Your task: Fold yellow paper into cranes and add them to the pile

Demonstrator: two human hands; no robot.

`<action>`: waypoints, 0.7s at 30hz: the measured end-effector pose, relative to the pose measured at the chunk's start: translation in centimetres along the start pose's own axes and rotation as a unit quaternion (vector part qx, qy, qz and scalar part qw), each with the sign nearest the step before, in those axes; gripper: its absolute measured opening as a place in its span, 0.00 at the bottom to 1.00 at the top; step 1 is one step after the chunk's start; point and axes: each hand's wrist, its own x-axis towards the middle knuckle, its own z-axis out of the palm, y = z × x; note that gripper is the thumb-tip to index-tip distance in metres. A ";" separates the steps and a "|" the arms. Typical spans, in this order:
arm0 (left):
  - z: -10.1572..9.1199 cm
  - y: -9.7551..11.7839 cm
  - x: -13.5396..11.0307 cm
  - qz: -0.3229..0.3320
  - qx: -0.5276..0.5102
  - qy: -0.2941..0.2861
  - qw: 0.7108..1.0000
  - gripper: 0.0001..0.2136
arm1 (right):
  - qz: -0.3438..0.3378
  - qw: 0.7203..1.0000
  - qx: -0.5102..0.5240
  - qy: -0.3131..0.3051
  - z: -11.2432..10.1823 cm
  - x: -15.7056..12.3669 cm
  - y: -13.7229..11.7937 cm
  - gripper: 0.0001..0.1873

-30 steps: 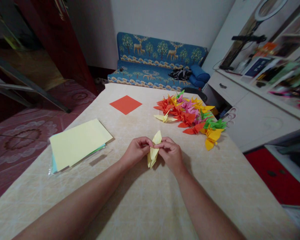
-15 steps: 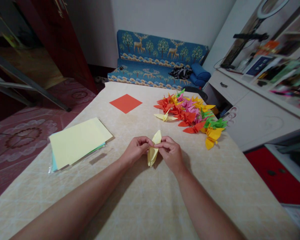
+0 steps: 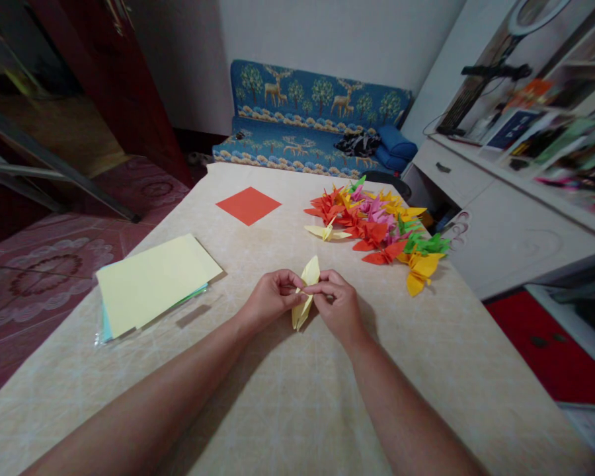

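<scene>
A half-folded pale yellow origami piece (image 3: pixel 307 283) is pinched between both hands just above the beige table (image 3: pixel 287 396). My left hand (image 3: pixel 272 296) grips its left side, fingers closed. My right hand (image 3: pixel 338 301) pinches its right side, fingertips meeting the left hand's at the middle of the paper. One pointed end sticks up beyond the fingers and the other points down toward me.
A pile of folded paper cranes (image 3: pixel 377 225) in red, pink, yellow and green lies at the right rear. A red paper square (image 3: pixel 248 205) lies farther back. A stack of yellow sheets (image 3: pixel 153 281) sits at the left. A white cabinet (image 3: pixel 500 225) stands at the right, a blue sofa (image 3: pixel 312 125) behind.
The hands have closed in slightly on the yellow paper, the fingertips pressing its middle. Nothing else has moved.
</scene>
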 end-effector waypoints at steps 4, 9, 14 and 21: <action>0.0 -0.1 0.0 0.000 -0.001 0.004 1.000 0.15 | 0.004 1.000 0.006 0.001 0.0 0.0 0.2 0.16; -0.1 -0.3 0.0 -0.002 0.000 0.003 1.000 0.16 | 0.009 1.000 0.010 0.004 0.0 0.1 0.2 0.15; -0.1 -0.2 0.0 0.001 0.001 0.004 1.000 0.15 | 0.018 0.999 0.028 0.005 0.0 0.1 -0.1 0.15; -0.1 0.0 0.0 0.003 0.005 0.023 1.000 0.14 | 0.139 0.977 0.152 0.051 -0.4 0.3 -0.3 0.09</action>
